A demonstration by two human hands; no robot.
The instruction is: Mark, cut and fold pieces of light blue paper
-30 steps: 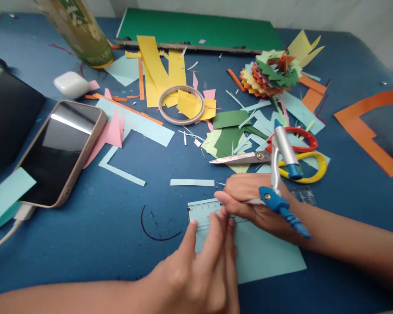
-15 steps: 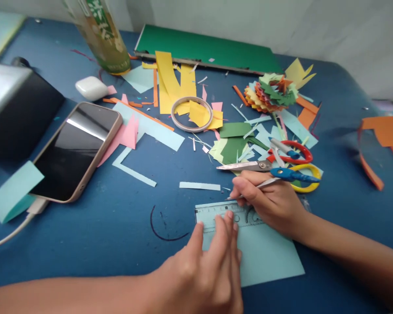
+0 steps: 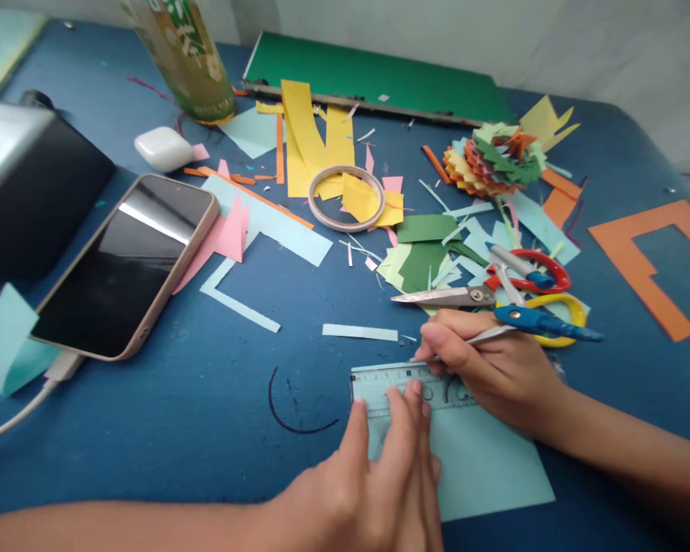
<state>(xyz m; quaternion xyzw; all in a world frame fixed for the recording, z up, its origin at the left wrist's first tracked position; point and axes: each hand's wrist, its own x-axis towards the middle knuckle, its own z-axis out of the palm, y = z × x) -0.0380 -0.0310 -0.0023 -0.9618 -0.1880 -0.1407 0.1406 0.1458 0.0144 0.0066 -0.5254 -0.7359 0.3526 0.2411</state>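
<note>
My left hand [image 3: 388, 475] presses its outstretched fingertips on a clear plastic ruler [image 3: 376, 387], which lies along the top edge of a light blue sheet of paper [image 3: 488, 468]. In my right hand [image 3: 491, 376] is a drawing compass [image 3: 529, 318] with a blue handle and its legs spread. The tip of one leg is by the ruler's upper edge; my fingers partly hide it. The other leg, with a grey and blue holder, points away over scissors [image 3: 445, 297] with red and yellow handles. A narrow light blue strip [image 3: 359, 332] lies just beyond the ruler.
Paper scraps, a tape ring [image 3: 313, 207] and a folded-paper ring [image 3: 483, 169] lie at the back, before a green board [image 3: 379, 73]. A phone [image 3: 129, 261], white case [image 3: 164, 149], bottle [image 3: 198, 77] and black box [image 3: 40, 199] stand left. Orange paper [image 3: 647, 284] lies right.
The view has shifted slightly, so most things appear a little lower and further right. My right hand's compass tip has slid a short way along the ruler's edge. The left hand stays on the ruler.
</note>
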